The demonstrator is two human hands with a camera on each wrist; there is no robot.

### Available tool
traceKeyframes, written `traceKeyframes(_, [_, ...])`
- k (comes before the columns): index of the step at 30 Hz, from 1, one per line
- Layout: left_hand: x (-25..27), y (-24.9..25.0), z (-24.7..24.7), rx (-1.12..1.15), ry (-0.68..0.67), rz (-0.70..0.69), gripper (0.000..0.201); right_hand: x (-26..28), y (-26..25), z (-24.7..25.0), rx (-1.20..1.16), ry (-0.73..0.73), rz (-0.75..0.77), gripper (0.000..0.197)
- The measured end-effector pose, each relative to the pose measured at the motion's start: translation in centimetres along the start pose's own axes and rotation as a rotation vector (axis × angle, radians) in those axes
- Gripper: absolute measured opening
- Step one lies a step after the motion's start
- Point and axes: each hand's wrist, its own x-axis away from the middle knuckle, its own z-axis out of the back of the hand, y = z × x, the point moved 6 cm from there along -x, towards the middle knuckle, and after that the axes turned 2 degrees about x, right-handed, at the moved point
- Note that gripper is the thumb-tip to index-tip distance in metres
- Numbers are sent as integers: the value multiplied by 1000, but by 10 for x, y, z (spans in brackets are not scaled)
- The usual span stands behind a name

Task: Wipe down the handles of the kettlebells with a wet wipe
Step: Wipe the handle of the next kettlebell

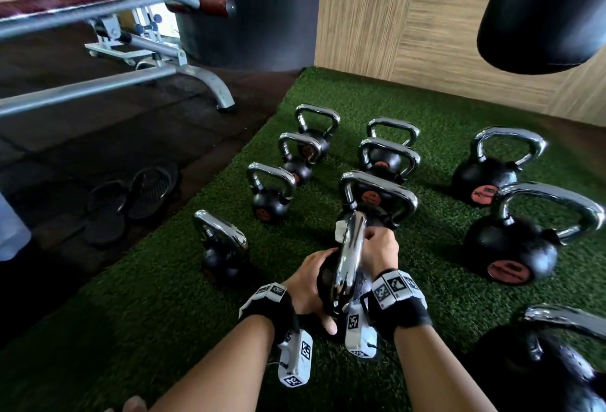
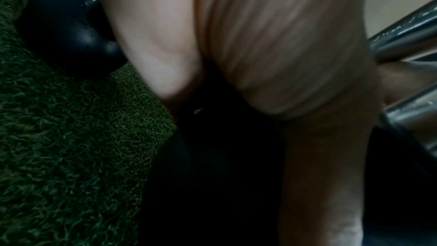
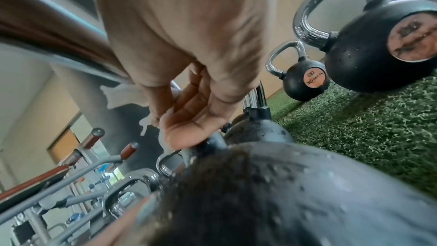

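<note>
A kettlebell with a chrome handle [image 1: 349, 264] is tipped toward me on the green turf, between my two hands. My left hand [image 1: 310, 280] cups its black ball [image 2: 212, 175], fingers and thumb curled round it. My right hand [image 1: 380, 247] grips the far side of the handle through a white wet wipe [image 1: 341, 231]. In the right wrist view the wet wipe [image 3: 123, 96] sticks out behind the curled fingers [image 3: 189, 119], just above the black ball [image 3: 283, 194]. The left wrist view is mostly blurred palm, with the chrome handle [image 2: 406, 40] at its right edge.
Several other kettlebells stand on the turf [image 1: 164, 313]: one close at the left [image 1: 223, 247], rows behind [image 1: 383, 195], big ones at the right [image 1: 511, 247]. A metal bench frame [image 1: 131, 83] and sandals [image 1: 134, 201] lie left. A punching bag [image 1: 541, 11] hangs upper right.
</note>
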Motion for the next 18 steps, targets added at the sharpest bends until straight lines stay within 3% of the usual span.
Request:
traceKeyframes(7, [-3,-1,-3,-104,25,76,69,7,-5,-6,98,-129,-55,20])
traceKeyframes(9, [-2,-7,-5,-150,-23,153,93,12,-7,-6,161,-204,-37,16])
traceKeyframes(11, [2,-17,-4,-265,-110,253,131,22,-7,-2,193,-263,-4,24])
traceKeyframes(13, [4,-20,2,-308,-248,331,145,33,-5,12,186,-220,29,29])
traceKeyframes(16, [-2,-4,20,-302,-468,388,117,56,6,24,-51,-292,-17,7])
traceKeyframes(18, [-17,13,35,-338,-398,413,85,72,6,23,-77,-369,15,8])
